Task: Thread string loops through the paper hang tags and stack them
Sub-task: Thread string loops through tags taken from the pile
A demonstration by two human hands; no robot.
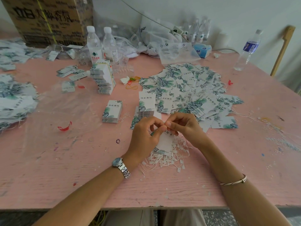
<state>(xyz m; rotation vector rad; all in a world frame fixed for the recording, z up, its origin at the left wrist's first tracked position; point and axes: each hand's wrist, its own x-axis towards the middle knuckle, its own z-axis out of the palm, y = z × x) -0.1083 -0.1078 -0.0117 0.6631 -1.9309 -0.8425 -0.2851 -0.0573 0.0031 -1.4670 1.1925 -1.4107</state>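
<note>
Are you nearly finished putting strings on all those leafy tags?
Not nearly. Done: a big heap of strung tags lies behind the hands. In hand: the left hand and right hand pinch the top of one tag above the loose string loops. Left: the short stack, the tall stack and the stack beside the heap seem unstrung.

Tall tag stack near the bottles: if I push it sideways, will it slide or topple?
Likely topples: the tall tag stack stands high on a narrow base, and its bundles sit stepped. Separate bundles would probably shear apart. Being paper, it probably feels light; pushing low seems safer.
</note>
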